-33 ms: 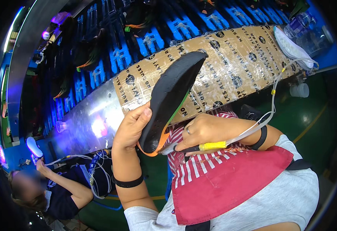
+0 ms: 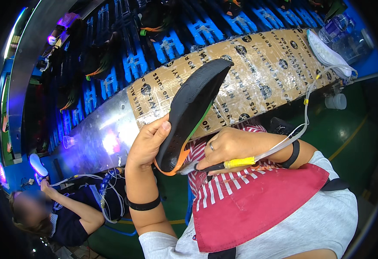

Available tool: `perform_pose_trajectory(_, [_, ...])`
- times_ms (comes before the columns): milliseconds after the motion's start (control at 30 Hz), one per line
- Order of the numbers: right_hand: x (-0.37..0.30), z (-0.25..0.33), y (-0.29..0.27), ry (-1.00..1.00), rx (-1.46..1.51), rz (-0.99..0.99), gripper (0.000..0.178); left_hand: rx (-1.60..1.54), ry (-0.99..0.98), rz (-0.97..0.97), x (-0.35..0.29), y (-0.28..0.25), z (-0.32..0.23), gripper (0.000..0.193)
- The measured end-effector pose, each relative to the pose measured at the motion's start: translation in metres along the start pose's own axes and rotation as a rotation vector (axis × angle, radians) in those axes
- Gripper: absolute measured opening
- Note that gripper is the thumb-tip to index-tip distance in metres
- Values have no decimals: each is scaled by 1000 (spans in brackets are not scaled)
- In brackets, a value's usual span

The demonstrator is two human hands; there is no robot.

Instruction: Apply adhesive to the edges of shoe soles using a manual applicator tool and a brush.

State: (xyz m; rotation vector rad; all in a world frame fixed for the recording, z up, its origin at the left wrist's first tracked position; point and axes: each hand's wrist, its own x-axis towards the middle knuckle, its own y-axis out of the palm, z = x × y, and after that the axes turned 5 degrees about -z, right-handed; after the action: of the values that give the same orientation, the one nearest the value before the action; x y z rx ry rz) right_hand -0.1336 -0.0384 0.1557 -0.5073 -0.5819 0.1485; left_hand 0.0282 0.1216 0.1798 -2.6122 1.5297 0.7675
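My left hand [image 2: 148, 142] is closed on a black shoe sole [image 2: 193, 99] with green and orange edging, its thumb pressed on the near surface. The sole is held tilted, one end up to the right over the cardboard and the orange-edged end low. My right hand [image 2: 225, 149], with a ring on one finger, grips a brush [image 2: 215, 167] with a dark handle and yellow tape. Pale bristles [image 2: 188, 167] meet the orange-edged end of the sole. From the taped end a clear tube [image 2: 279, 149] runs up along my right forearm.
Printed cardboard [image 2: 249, 77] covers part of the metal bench [image 2: 98, 129]. Beyond it runs a line of blue racks [image 2: 167, 47] with dark shoe parts. A white sole-shaped piece [image 2: 327, 49] and a plastic bottle [image 2: 333, 28] lie at far right. At left, another person [image 2: 76, 211] holds a sole.
Almost everything stays in place. The sole and my hands have shifted only very slightly.
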Motion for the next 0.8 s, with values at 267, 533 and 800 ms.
perform_pose_trajectory(267, [2,-6,12,-4,-134,-44,27,162,-88,35,8,7,-9,42])
perform_pose_trajectory(533, [7,-4,-1,-11,-77,-45,29,241,-148,12,9,8,-9,39])
perform_pose_trajectory(800, [2,-6,1,-14,-55,22,31,309,-207,9,8,3,-10,39])
